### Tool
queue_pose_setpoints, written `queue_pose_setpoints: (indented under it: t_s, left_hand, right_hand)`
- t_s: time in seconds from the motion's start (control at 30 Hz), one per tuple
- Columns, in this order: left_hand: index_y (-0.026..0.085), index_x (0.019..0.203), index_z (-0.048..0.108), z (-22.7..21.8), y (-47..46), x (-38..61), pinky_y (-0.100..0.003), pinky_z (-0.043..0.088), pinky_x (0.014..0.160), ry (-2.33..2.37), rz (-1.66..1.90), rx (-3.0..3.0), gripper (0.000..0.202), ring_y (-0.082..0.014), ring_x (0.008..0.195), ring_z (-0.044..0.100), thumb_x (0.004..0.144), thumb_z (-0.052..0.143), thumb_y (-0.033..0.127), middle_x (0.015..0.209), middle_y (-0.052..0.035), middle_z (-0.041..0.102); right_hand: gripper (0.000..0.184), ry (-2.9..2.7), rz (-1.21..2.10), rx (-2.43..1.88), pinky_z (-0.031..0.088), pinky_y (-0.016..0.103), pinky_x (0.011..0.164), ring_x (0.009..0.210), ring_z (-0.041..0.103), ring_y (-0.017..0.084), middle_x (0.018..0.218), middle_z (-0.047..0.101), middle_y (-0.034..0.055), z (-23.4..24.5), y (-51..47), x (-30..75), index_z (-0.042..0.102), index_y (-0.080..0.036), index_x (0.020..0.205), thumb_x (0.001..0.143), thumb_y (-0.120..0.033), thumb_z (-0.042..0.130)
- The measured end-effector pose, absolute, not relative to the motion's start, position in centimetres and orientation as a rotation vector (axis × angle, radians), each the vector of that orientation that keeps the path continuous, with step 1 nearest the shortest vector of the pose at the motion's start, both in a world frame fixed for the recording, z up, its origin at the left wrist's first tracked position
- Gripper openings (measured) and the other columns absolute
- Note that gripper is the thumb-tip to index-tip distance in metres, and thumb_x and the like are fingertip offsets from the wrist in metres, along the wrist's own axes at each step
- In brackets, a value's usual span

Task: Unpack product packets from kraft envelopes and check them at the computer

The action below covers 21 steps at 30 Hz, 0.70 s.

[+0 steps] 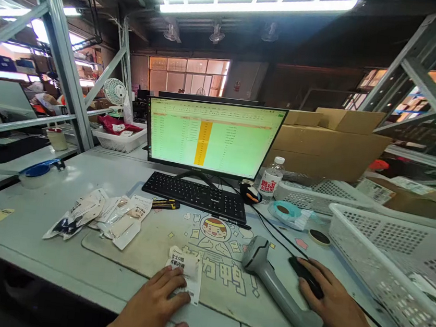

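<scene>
My left hand lies palm down near the desk's front edge, its fingers stretched over the lower left of a small white printed packet. The packet lies flat on the patterned desk mat. On the right, my right hand is wrapped over a black computer mouse. Between my hands rests a grey barcode scanner, its head towards the monitor and touched by neither hand. Several more packets lie together at the left, partly overlapping.
A monitor showing a spreadsheet stands behind a black keyboard. A yellow-black cutter, a water bottle and a tape roll lie around it. White baskets line the right side. A large carton stands behind.
</scene>
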<state>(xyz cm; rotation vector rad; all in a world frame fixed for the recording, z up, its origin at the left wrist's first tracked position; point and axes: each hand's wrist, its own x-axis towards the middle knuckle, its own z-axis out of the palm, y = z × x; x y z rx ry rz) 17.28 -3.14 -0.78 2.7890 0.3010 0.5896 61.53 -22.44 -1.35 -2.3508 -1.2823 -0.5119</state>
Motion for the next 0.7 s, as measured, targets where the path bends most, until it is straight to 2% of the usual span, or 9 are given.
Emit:
queue_pose_setpoints:
  t_s: [0.1, 0.2, 0.33, 0.5, 0.7]
  left_hand:
    - [0.028, 0.128, 0.065, -0.7, -3.3, 17.2, -0.053, 0.048, 0.120, 0.311, 0.625, 2.789, 0.042, -0.0328, 0.140, 0.057, 0.090, 0.074, 0.043, 0.138, -0.0061, 0.068]
    - [0.028, 0.127, 0.065, -0.7, -3.4, 17.1, -0.055, 0.050, 0.119, 0.307, 0.631, 2.807, 0.041, -0.0328, 0.139, 0.058, 0.088, 0.074, 0.034, 0.138, -0.0054, 0.068]
    - [0.026, 0.128, 0.065, -0.4, -3.4, 17.1, -0.058, 0.055, 0.112, 0.269, 0.609, 2.889, 0.042, -0.0344, 0.138, 0.059, 0.086, 0.071, 0.026, 0.137, -0.0077, 0.069]
    - [0.024, 0.124, 0.066, -0.1, -3.2, 17.1, -0.057, 0.060, 0.107, 0.235, 0.676, 2.934, 0.037, -0.0346, 0.134, 0.063, 0.087, 0.070, 0.027, 0.134, -0.0090, 0.070]
    - [0.026, 0.127, 0.064, -0.1, -3.3, 16.9, -0.056, 0.061, 0.105, 0.198, 0.725, 2.915, 0.040, -0.0343, 0.132, 0.063, 0.087, 0.071, 0.027, 0.133, -0.0082, 0.070]
  right_hand:
    - [0.058, -1.275, -0.464, -2.354, 0.064, 0.047, 0.093, 0.116, 0.072, 0.032, 0.140, 0.067, 0.0112, -1.8, -22.5, 61.7, 0.072, -0.025, 0.130, 0.093, -0.058, 0.041]
    - [0.054, -1.272, -0.516, -2.336, 0.062, 0.050, 0.097, 0.118, 0.070, 0.032, 0.140, 0.066, 0.0107, -2.1, -22.5, 61.8, 0.072, -0.026, 0.130, 0.095, -0.054, 0.042]
    - [0.051, -1.272, -0.559, -2.329, 0.059, 0.046, 0.104, 0.122, 0.068, 0.029, 0.139, 0.066, 0.0106, -2.3, -22.4, 61.6, 0.071, -0.025, 0.131, 0.098, -0.049, 0.042]
    - [0.050, -1.230, -0.568, -2.374, 0.060, 0.046, 0.102, 0.123, 0.067, 0.029, 0.142, 0.064, 0.0109, -2.4, -22.5, 61.3, 0.069, -0.025, 0.134, 0.099, -0.047, 0.042]
    - [0.049, -1.237, -0.578, -2.367, 0.059, 0.048, 0.102, 0.123, 0.066, 0.030, 0.142, 0.064, 0.0125, -2.6, -22.4, 61.4, 0.070, -0.023, 0.133, 0.098, -0.044, 0.043]
